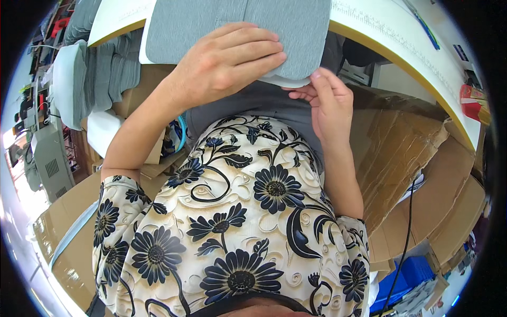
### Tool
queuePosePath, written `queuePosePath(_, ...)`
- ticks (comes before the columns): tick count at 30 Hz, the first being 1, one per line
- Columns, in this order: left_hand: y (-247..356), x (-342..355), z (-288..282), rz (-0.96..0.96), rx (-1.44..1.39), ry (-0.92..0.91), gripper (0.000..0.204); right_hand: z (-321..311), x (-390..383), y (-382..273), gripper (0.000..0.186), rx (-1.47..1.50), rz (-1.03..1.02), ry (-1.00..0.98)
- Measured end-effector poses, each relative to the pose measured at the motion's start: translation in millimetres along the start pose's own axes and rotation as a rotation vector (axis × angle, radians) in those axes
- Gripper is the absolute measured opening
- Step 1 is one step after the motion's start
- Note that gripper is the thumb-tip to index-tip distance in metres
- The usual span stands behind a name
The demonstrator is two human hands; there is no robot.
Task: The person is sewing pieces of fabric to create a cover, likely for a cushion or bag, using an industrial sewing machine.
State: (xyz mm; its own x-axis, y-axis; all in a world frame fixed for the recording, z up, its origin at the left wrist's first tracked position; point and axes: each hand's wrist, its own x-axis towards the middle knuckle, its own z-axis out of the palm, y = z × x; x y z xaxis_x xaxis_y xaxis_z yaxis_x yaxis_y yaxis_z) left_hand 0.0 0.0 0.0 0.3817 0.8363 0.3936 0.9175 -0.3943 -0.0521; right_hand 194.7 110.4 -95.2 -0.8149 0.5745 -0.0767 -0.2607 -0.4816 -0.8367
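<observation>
A grey fabric piece (185, 31) with rounded corners and a pale backing lies at the near edge of the white table and hangs over it. On top of it rests my left hand (232, 61), laid flat with the fingers stretched toward the right. My right hand (328, 100) is at the piece's near right corner. Its thumb and bent fingers pinch the edge there, where a white layer (285, 80) shows beneath the grey one. How many layers are stacked is hidden from me.
Stacks of similar grey pieces (100, 74) stand at the left. The white tabletop (380, 24) has a yellowish edge and ruler-like markings. Open cardboard boxes (406, 153) flank me. A black cable (407, 227) hangs at the right, near blue bins (404, 280). A red packet (473, 103) lies on the far right.
</observation>
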Motion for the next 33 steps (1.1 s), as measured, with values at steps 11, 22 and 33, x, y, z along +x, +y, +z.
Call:
queuePosePath(11, 7, 2, -1, -0.003, -0.008, -0.038, 0.045, 8, 5, -9, 0.031, 0.134, -0.030, 0.062)
queuePosePath(22, 14, 0, 2, -0.045, 0.018, -0.014, 0.045, 11, -2, -16, 0.023, -0.078, -0.054, 0.065)
queuePosePath(33, 31, 5, 15, -0.112, 0.070, 0.062, 0.048, 13, -6, -21, 0.025, -0.035, -0.020, 0.082)
